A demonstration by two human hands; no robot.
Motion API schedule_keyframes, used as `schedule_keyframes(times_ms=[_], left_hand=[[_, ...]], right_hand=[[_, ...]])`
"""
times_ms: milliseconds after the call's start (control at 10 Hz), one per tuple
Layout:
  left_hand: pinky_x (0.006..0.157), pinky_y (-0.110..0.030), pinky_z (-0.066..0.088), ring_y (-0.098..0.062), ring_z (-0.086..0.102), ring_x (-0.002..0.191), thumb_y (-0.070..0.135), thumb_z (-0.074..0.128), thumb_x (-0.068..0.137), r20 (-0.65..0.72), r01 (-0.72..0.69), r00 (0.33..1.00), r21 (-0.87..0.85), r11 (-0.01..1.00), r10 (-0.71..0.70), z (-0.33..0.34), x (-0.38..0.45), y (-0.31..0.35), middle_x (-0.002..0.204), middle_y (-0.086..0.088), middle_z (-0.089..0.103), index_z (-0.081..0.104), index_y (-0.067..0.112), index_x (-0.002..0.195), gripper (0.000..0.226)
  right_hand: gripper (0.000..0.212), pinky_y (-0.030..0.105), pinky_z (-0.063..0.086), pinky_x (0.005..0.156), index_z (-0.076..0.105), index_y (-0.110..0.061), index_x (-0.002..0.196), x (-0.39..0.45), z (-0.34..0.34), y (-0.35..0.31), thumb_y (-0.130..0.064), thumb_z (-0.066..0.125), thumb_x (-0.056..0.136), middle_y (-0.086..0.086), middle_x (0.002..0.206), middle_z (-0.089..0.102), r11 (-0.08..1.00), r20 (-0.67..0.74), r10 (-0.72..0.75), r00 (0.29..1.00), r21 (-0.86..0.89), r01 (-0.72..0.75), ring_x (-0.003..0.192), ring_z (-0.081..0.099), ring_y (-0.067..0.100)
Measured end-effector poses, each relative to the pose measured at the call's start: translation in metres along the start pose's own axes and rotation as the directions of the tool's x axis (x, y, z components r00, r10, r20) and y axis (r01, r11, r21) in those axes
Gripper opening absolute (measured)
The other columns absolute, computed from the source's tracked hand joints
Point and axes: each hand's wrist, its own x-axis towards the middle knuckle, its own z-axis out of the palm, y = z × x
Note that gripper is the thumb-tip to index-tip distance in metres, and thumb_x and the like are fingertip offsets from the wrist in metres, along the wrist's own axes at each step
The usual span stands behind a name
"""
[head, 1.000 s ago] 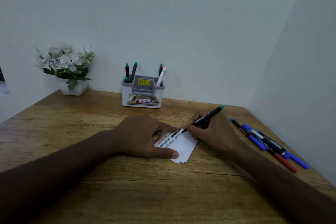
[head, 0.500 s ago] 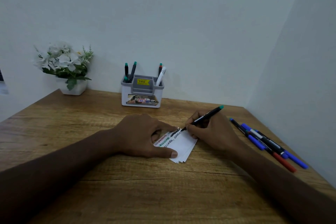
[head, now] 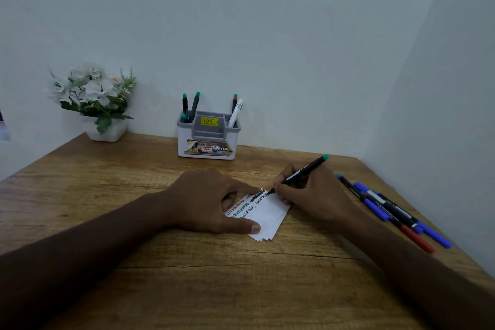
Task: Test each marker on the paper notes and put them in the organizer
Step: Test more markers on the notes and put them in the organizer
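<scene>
— Where's the marker you're testing?

— My right hand [head: 310, 195] pinches the black marker [head: 300, 175] with the green end cap; its tip touches the paper notes [head: 267, 215] at their far edge, beside black, green and red scribbles.

— And your other hand?

— My left hand [head: 206, 199] holds the small fanned stack down on the table [head: 160, 276], index finger along the far edge, thumb pressing the near edge, the other fingers curled.

— What's in the organizer?

— The organizer [head: 208, 139], white with a grey insert, stands at twelve o'clock from the notes, near the wall. Its left compartment holds three green-capped markers [head: 193, 107]: two upright, one sunk low. The right compartment holds a dark marker with a red band [head: 234, 104] and a white pen [head: 235, 112] leaning right. The middle slots, behind a yellow price sticker, I cannot see into.

— Anything else?

— At three o'clock from my right hand lies a bundle of loose markers [head: 393, 211], blue, black and red. At ten o'clock, in the corner, stands a white pot of white flowers [head: 93, 96].
</scene>
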Motion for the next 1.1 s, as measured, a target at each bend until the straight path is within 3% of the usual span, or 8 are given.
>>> schedule_keyframes(times_ms=[200,300,400,500,600,800,900,1100], left_hand=[[0.055,-0.019,0.028,0.027,0.046,0.087,0.098,0.037,0.075,0.035,-0.001,0.999,-0.005,1.0,0.001,-0.001,0.001,-0.003,0.078,0.063,0.04,0.033,0.06,0.153,0.087],[0.054,-0.018,0.029,0.012,0.054,0.073,0.1,0.035,0.073,-0.001,0.007,1.0,0.001,1.0,-0.007,0.002,-0.002,-0.004,0.068,0.037,0.053,0.033,0.064,0.152,0.087],[0.056,-0.017,0.034,0.006,0.059,0.076,0.095,0.042,0.078,-0.064,0.026,0.997,-0.098,0.995,-0.032,0.005,-0.007,-0.003,0.078,0.032,0.061,0.042,0.061,0.148,0.078],[0.061,-0.016,0.042,-0.006,0.062,0.078,0.061,0.055,0.092,-0.25,0.02,0.961,-0.358,0.933,-0.117,0.006,-0.007,-0.004,0.085,0.017,0.064,0.057,0.047,0.141,0.051],[0.067,-0.021,0.044,-0.012,0.06,0.079,0.032,0.047,0.094,-0.327,0.002,0.924,-0.511,0.86,-0.197,0.002,-0.005,-0.002,0.086,0.011,0.063,0.062,0.033,0.129,0.038],[0.075,-0.017,0.041,-0.001,0.059,0.087,0.027,0.033,0.097,-0.231,0.051,0.943,-0.611,0.79,-0.239,0.002,-0.005,0.0,0.093,0.025,0.063,0.061,0.022,0.128,0.043],[0.085,-0.016,0.044,-0.005,0.059,0.096,0.012,0.034,0.108,-0.147,0.093,0.967,-0.56,0.823,-0.209,0.001,-0.003,-0.003,0.102,0.008,0.064,0.056,0.017,0.138,0.037],[0.088,0.002,0.036,0.022,0.053,0.11,0.016,0.049,0.11,-0.216,0.052,0.963,-0.432,0.9,-0.16,-0.001,-0.003,-0.001,0.115,0.032,0.06,0.04,0.021,0.155,0.046]], right_hand=[[0.007,0.013,0.058,0.064,0.08,-0.021,0.085,0.001,0.0,-0.002,-0.016,0.079,0.09,-0.007,0.077,0.082,1.0,-0.005,0.017,1.0,0.001,-0.017,0.071,0.077,0.003],[0.006,0.011,0.056,0.061,0.08,-0.02,0.086,0.001,0.001,-0.002,-0.018,0.078,0.091,-0.006,0.077,0.082,1.0,-0.009,0.028,1.0,-0.014,-0.028,0.074,0.077,0.002],[0.01,0.019,0.061,0.064,0.079,-0.021,0.082,-0.001,0.002,-0.002,-0.014,0.077,0.088,-0.005,0.074,0.081,1.0,-0.043,0.001,0.999,0.004,-0.001,0.07,0.077,0.005],[0.016,0.029,0.067,0.072,0.078,-0.022,0.079,-0.005,-0.004,-0.002,-0.009,0.078,0.087,-0.003,0.077,0.082,0.985,-0.134,-0.024,0.991,0.166,0.046,0.073,0.08,0.01],[0.017,0.026,0.066,0.076,0.079,-0.022,0.086,-0.008,-0.005,-0.006,-0.005,0.079,0.091,0.004,0.085,0.084,0.902,-0.16,-0.023,0.987,0.422,0.09,0.082,0.082,0.015],[0.027,0.03,0.067,0.081,0.083,-0.01,0.091,-0.009,0.003,-0.011,0.006,0.063,0.1,0.017,0.096,0.084,0.666,-0.13,0.063,0.99,0.744,0.055,0.091,0.082,0.026],[0.043,0.031,0.067,0.08,0.087,-0.013,0.088,-0.009,0.004,-0.013,0.007,0.051,0.103,0.017,0.099,0.083,0.597,-0.064,0.059,0.996,0.802,0.016,0.091,0.082,0.028],[0.014,0.03,0.067,0.078,0.081,-0.007,0.099,-0.009,0.007,-0.013,-0.003,0.068,0.101,0.015,0.097,0.084,0.706,-0.098,0.062,0.993,0.708,0.026,0.09,0.083,0.028]])
